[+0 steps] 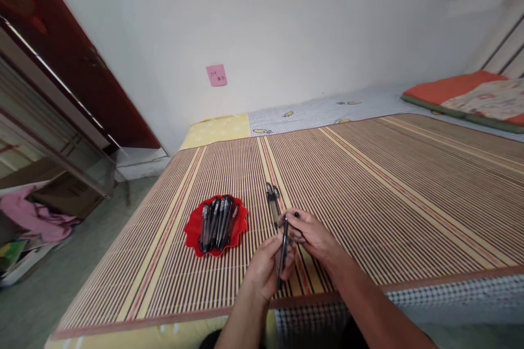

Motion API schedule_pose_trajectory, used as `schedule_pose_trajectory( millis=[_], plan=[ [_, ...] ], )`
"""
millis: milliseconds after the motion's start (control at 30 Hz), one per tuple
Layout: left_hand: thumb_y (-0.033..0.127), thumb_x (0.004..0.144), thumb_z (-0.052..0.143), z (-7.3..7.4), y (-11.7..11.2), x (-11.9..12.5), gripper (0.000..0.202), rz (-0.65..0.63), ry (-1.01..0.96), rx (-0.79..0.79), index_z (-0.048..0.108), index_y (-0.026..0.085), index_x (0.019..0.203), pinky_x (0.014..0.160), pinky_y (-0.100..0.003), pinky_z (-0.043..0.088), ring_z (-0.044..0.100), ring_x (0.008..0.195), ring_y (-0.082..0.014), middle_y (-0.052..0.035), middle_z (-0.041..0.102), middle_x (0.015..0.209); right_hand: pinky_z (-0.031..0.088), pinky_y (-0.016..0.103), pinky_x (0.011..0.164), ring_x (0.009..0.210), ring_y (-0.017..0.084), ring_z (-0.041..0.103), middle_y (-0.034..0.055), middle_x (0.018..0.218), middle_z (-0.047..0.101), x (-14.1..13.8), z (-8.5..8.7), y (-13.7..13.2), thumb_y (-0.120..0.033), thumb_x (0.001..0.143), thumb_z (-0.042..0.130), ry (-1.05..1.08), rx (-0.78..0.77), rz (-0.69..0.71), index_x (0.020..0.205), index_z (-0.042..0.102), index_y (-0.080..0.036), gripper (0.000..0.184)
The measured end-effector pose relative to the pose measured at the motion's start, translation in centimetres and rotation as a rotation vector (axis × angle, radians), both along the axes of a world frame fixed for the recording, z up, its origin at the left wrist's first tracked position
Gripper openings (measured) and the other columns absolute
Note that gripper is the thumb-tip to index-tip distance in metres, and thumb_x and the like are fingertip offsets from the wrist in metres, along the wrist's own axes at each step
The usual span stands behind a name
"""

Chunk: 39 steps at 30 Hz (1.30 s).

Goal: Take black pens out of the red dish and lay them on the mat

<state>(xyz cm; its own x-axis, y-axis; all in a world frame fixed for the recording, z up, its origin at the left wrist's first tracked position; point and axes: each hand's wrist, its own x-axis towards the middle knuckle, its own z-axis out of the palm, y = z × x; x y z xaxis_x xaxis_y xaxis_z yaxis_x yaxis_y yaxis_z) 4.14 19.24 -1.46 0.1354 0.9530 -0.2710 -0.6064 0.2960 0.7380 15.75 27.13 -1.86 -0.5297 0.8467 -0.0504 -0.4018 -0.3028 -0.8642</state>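
Note:
A black pen stands nearly upright in my left hand, whose fingers are closed around its barrel. Close to the pen's upper end is my right hand, its fingers pinched on a small black piece that looks like a pen cap. Just beyond my hands, a pair of capped pens lies side by side on the striped mat. To the left, a red scalloped plate holds several black pens lying in a pile.
The bamboo mat covers a bed with a patterned sheet. A white wall with a pink note rises behind it. Folded orange bedding lies at the far right. On the left are a dark red door and a pink cloth.

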Motion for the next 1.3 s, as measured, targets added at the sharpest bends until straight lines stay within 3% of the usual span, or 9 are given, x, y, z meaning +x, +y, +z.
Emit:
schedule_pose_trajectory(
  millis=[100, 367, 600, 833, 967, 1300],
  plan=[
    [0.046, 0.074, 0.077, 0.1, 0.0, 0.1, 0.038, -0.019, -0.057, 0.015, 0.059, 0.014, 0.078, 0.033, -0.018, 0.025, 0.038, 0.034, -0.0057, 0.0037, 0.053, 0.049, 0.015, 0.018, 0.038, 0.042, 0.003, 0.026, -0.0052, 0.058, 0.051, 0.0, 0.0, 0.1, -0.045, 0.07, 0.082, 0.04, -0.027, -0.021, 0.072, 0.066, -0.017, 0.032],
    [0.048, 0.077, 0.073, 0.0, -0.4, 0.6, 0.038, -0.077, 0.004, -0.033, 0.061, 0.012, 0.08, 0.031, -0.018, 0.019, 0.035, 0.031, -0.0044, 0.0016, 0.056, 0.051, 0.018, 0.015, 0.036, 0.043, 0.001, 0.031, -0.0035, 0.064, 0.058, 0.1, -0.4, 1.0, -0.042, 0.062, 0.088, 0.083, -0.092, -0.236, 0.074, 0.065, -0.016, 0.036],
    [0.052, 0.069, 0.078, 0.1, -0.4, 0.8, 0.045, -0.009, 0.076, -0.051, 0.063, 0.011, 0.079, 0.03, -0.017, 0.02, 0.042, 0.036, -0.0058, -0.0001, 0.058, 0.055, 0.02, 0.015, 0.036, 0.047, 0.002, 0.037, 0.0001, 0.076, 0.061, 0.6, -0.1, 1.1, -0.036, 0.062, 0.088, 0.12, -0.112, -0.287, 0.078, 0.069, -0.015, 0.033],
    [0.052, 0.072, 0.077, 0.4, -0.2, 0.6, 0.044, 0.027, 0.081, -0.008, 0.06, 0.013, 0.081, 0.03, -0.016, 0.02, 0.036, 0.034, -0.0044, 0.0021, 0.057, 0.053, 0.018, 0.016, 0.037, 0.047, 0.004, 0.032, -0.0053, 0.06, 0.046, 0.9, -0.1, 0.9, -0.038, 0.069, 0.085, 0.09, -0.07, -0.145, 0.08, 0.068, -0.016, 0.03],
    [0.051, 0.074, 0.075, 0.4, -0.2, 0.6, 0.041, 0.033, 0.083, -0.006, 0.059, 0.013, 0.079, 0.031, -0.017, 0.02, 0.036, 0.033, -0.0043, 0.0019, 0.057, 0.053, 0.017, 0.016, 0.037, 0.045, 0.003, 0.029, -0.008, 0.056, 0.041, 0.5, -0.4, 0.8, -0.038, 0.064, 0.088, 0.057, -0.048, -0.109, 0.079, 0.067, -0.017, 0.033],
    [0.05, 0.075, 0.072, -0.1, -0.2, 0.7, 0.039, -0.025, 0.064, -0.029, 0.061, 0.013, 0.078, 0.03, -0.018, 0.018, 0.036, 0.032, -0.0046, 0.0014, 0.057, 0.052, 0.028, 0.021, 0.04, 0.044, 0.007, 0.037, -0.0078, 0.05, 0.044, 0.2, 0.0, 1.1, -0.047, 0.072, 0.078, -0.231, 0.202, -0.436, 0.079, 0.064, -0.017, 0.034]
  ],
)
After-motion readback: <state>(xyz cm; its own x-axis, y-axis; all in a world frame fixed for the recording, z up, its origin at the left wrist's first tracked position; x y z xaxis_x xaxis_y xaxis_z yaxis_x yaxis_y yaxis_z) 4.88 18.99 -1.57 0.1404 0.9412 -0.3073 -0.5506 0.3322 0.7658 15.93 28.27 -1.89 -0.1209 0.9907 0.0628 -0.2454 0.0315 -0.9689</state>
